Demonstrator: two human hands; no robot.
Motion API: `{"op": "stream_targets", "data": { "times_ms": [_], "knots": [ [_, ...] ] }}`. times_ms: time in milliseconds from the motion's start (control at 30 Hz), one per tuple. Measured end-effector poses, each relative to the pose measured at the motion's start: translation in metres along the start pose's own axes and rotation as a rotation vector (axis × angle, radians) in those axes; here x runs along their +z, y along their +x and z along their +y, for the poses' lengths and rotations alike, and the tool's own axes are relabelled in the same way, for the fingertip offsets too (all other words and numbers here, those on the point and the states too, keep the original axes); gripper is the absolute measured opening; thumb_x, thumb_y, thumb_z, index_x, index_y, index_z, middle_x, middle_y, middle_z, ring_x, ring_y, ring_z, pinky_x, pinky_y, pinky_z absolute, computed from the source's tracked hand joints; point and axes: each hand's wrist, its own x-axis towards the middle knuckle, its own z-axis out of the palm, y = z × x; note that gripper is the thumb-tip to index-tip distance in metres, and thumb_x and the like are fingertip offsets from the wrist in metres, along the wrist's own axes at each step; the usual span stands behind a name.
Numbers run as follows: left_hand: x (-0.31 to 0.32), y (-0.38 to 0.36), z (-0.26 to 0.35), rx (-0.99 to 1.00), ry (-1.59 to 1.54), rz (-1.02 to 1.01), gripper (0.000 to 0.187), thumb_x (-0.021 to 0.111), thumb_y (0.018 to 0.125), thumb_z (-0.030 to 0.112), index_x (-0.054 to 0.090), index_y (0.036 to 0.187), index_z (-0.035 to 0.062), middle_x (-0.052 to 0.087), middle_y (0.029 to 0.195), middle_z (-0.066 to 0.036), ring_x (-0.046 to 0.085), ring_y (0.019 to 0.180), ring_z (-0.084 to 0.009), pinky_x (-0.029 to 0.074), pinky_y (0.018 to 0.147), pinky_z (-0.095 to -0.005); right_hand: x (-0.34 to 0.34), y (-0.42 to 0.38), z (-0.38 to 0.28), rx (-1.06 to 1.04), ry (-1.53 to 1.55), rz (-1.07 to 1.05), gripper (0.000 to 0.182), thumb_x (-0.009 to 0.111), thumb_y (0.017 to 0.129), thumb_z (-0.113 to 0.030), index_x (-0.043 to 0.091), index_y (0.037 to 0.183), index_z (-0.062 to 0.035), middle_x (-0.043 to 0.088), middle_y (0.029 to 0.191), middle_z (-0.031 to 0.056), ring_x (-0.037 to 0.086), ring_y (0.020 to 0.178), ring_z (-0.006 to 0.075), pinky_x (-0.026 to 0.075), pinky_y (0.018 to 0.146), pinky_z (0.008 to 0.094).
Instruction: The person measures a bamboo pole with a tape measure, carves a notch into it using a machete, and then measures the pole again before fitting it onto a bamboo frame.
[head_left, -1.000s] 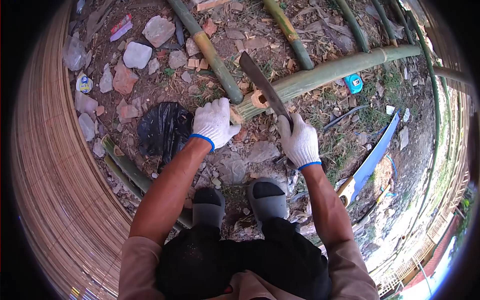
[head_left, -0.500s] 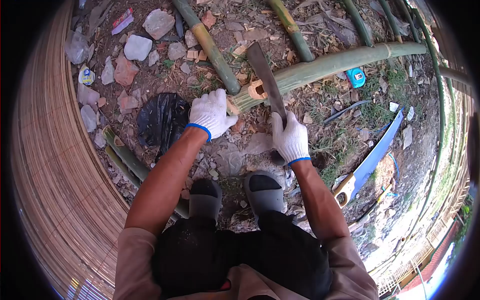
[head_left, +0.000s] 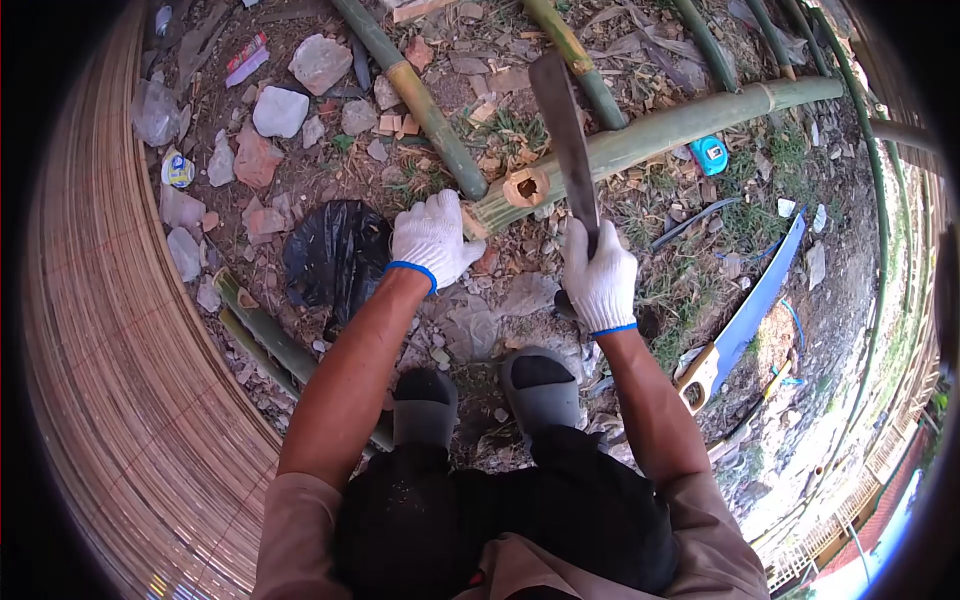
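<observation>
A thick green bamboo pole (head_left: pixel 660 139) lies across the ground in front of me, with a square-cut hole (head_left: pixel 526 187) near its left end. My left hand (head_left: pixel 432 233), in a white knit glove, grips that end, its fingers partly hidden against the cut edge. In my gloved right hand (head_left: pixel 601 272) is a machete (head_left: pixel 567 130), wrapped at its handle. Its dark blade points away from me and overlaps the pole just right of the hole. Another bamboo pole (head_left: pixel 418 100) meets the thick one beside my left hand.
A handsaw (head_left: pixel 757 296) and a teal tape measure (head_left: pixel 709 155) lie to the right. Left are a black plastic bag (head_left: pixel 338 250), stones (head_left: pixel 280 111) and cut bamboo pieces (head_left: pixel 268 325). A tall stack of slats (head_left: pixel 110 300) lines the left side. Wood chips litter the ground.
The machete has come away from the hole and shifted right with my right hand, leaving the hole in full view. My left hand stays at the pole's end.
</observation>
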Motion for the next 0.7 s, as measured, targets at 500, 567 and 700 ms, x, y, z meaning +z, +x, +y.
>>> {"op": "stream_targets", "data": {
  "times_ms": [500,567,700],
  "knots": [
    [-0.008,0.006,0.007,0.01,-0.055,0.045,0.07,0.08,0.079,0.047,0.05,0.12,-0.0015,0.065,0.115,-0.024,0.064,0.109,-0.0428,0.05,0.095,-0.0526,0.017,-0.035,-0.011,-0.238,-0.39,-0.213,0.067,0.066,0.089,-0.019,0.044,0.153,-0.0165,0.068,0.093,0.0239,0.071,0.068,0.0386,0.058,0.057,0.0489],
    [-0.006,0.008,0.005,0.007,-0.036,0.046,0.07,0.079,0.079,0.049,0.051,0.119,-0.0004,0.066,0.115,-0.022,0.065,0.108,-0.0417,0.05,0.095,-0.0525,0.006,-0.037,-0.027,-0.242,-0.396,-0.23,0.069,0.067,0.088,-0.02,0.044,0.153,-0.0171,0.068,0.091,0.0227,0.071,0.067,0.0375,0.057,0.056,0.0484],
    [-0.004,0.007,0.006,-0.028,-0.047,0.02,0.07,0.079,0.079,0.051,0.051,0.118,0.0006,0.066,0.115,-0.022,0.065,0.108,-0.0409,0.05,0.095,-0.0535,0.011,-0.034,-0.009,-0.369,-0.541,-0.197,0.072,0.066,0.086,-0.018,0.042,0.155,-0.0151,0.068,0.087,0.0208,0.072,0.067,0.0351,0.056,0.055,0.0484]
  ]
}}
